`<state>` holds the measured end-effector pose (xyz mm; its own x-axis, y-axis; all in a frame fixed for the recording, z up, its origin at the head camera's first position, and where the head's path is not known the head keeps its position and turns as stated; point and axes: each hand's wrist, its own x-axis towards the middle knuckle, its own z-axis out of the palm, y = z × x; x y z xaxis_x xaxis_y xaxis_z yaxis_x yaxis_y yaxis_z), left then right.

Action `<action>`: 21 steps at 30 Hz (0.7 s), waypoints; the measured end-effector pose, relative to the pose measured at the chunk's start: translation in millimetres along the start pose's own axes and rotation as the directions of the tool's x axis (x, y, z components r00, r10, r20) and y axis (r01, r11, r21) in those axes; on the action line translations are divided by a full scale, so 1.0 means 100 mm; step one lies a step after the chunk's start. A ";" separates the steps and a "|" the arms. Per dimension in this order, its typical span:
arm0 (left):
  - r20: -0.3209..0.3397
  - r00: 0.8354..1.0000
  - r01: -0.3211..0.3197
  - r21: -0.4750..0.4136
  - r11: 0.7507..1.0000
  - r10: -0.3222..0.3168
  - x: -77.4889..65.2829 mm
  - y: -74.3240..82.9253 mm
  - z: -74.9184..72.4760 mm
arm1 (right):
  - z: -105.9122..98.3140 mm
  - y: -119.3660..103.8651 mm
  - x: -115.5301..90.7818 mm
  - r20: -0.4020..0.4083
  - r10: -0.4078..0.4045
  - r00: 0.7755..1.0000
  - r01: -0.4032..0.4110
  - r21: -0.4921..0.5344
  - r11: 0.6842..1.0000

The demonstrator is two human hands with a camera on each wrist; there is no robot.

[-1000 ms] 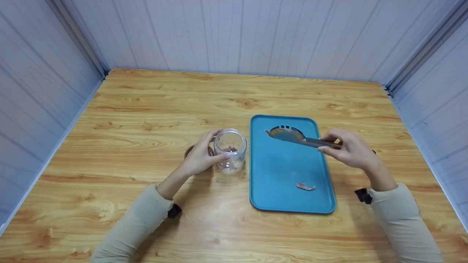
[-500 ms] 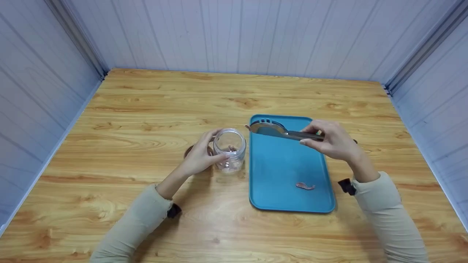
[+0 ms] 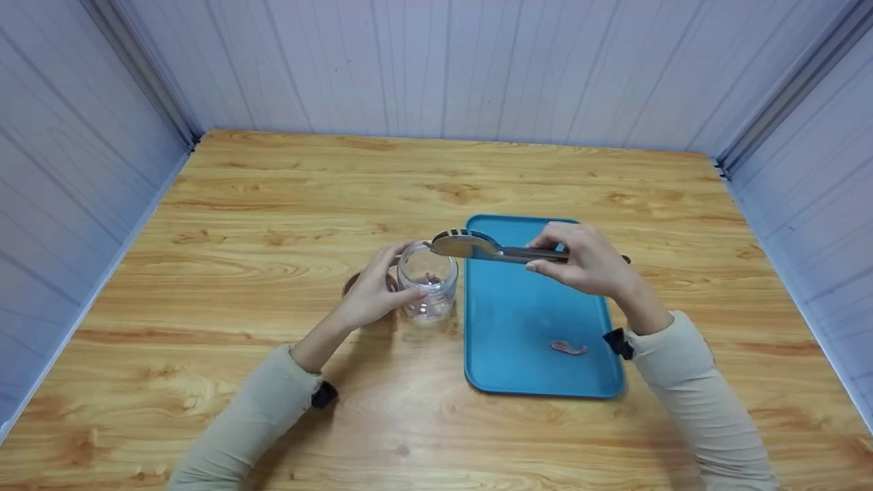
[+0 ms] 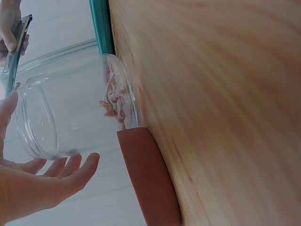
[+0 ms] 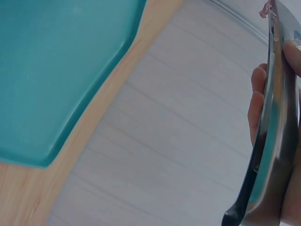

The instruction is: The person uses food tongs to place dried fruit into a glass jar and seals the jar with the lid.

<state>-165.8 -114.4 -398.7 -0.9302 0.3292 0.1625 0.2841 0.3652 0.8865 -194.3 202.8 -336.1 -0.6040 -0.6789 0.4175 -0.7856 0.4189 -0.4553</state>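
Observation:
My left hand [image 3: 372,293] holds a clear jar [image 3: 442,296] round its upper part, thumb on the near side and fingers on the far side. Several shrivelled pinkish-brown strips [image 4: 114,96] lie at the jar's bottom. With thumb and fingers, my right hand [image 3: 580,259] grips the metal tongs [image 3: 508,254] by their handles. The tongs' rounded head overlaps the jar's far rim in the head view. A small strip [image 5: 265,9] of the same kind sticks out from their tips. Another single strip [image 3: 568,348] lies on the blue tray [image 3: 505,361].
A reddish-brown round lid [image 4: 148,174] lies on the wooden table [image 3: 273,204] to the jar's left, partly hidden by the left hand. The tray stands close to the jar's right side. Pale panelled walls [image 3: 409,68] border the table at the back and sides.
My right hand has carried the tongs and the strip leftward from above the tray to the jar's mouth. The left hand and jar have stayed in place.

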 end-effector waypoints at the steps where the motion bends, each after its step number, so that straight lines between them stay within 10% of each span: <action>1: 0.001 1.000 0.002 0.001 1.000 -0.002 0.00 0.00 0.00 | 0.02 0.00 0.01 0.003 -0.004 1.000 0.003 0.002 1.000; 21: 0.011 0.999 0.043 -0.004 0.999 -0.042 -0.02 0.10 -0.01 | 0.11 0.04 0.03 0.011 -0.008 1.000 0.008 0.012 1.000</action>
<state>-161.1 -112.0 -389.4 -0.9389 0.3227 0.1200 0.2433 0.3752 0.8944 -197.7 195.7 -344.9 -0.5964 -0.6885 0.4126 -0.7886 0.4067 -0.4613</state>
